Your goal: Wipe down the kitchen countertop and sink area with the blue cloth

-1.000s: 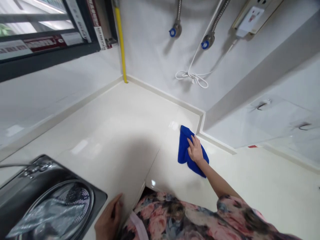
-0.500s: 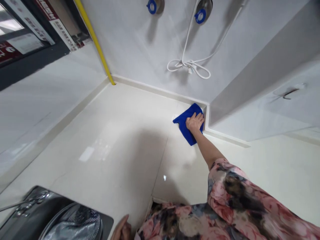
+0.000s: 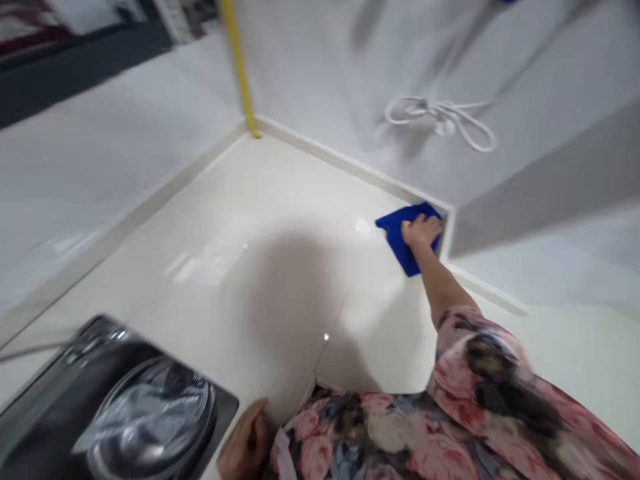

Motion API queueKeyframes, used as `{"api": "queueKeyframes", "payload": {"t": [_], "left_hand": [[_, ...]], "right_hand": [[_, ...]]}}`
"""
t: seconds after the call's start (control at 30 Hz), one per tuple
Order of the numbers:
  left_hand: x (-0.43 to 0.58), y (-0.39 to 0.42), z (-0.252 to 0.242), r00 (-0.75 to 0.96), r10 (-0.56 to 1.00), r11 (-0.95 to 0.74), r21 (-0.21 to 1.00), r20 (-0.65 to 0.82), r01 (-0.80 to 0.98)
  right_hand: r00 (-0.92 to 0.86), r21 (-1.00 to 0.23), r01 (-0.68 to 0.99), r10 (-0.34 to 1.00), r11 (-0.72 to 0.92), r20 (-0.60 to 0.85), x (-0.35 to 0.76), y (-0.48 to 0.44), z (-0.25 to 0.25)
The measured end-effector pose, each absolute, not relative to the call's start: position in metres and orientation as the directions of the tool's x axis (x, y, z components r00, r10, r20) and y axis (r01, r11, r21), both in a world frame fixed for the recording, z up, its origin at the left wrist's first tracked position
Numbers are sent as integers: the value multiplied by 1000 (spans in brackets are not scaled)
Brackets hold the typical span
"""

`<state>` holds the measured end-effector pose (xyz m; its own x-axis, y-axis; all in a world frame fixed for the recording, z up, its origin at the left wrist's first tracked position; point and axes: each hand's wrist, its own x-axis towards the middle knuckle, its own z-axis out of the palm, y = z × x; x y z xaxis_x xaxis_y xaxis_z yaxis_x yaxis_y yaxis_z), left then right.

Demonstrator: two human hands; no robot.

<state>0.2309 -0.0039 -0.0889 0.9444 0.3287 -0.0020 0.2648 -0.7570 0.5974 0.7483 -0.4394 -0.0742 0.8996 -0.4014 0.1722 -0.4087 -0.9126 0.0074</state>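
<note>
My right hand (image 3: 423, 230) presses on a blue cloth (image 3: 404, 248). The cloth lies partly bunched on the pale countertop (image 3: 310, 180), against the low raised edging in the inner corner. Part of it is hidden under the palm and fingers. At the bottom of the view my left hand (image 3: 249, 437) rests by the counter's front edge, between the sink and the floral clothing. Its fingers are curled, and I cannot make out whether anything is inside them.
At lower left a dark sink (image 3: 50, 417) holds a metal basin (image 3: 150, 427) with a clear plastic bag in it. A yellow pipe (image 3: 240, 73) meets the counter at the back corner. A tied white cable (image 3: 435, 113) hangs on the wall (image 3: 310, 73). A wall section juts out at right.
The camera view has shifted, so the counter and sink appear displaced in the frame. My right hand stays on the blue cloth in the same corner. More of my left hand shows.
</note>
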Motion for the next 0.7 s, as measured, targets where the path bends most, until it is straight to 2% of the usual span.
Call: {"api": "queueKeyframes", "payload": {"t": [0.1, 0.2, 0.37, 0.7], "left_hand": [[232, -21, -78, 924, 376, -705, 667, 64, 241], [237, -29, -71, 919, 382, -686, 696, 100, 210], [235, -34, -74, 912, 404, -641, 734, 74, 225], [237, -39, -87, 902, 401, -570, 815, 162, 107]], "right_hand": [[930, 27, -332, -323, -943, 175, 731, -445, -84], [976, 36, -165, -158, -986, 152, 715, -442, -102], [945, 14, 170, 167, -985, 282, 658, -403, -113], [781, 37, 517, 489, -855, 388, 569, -303, -110]]}}
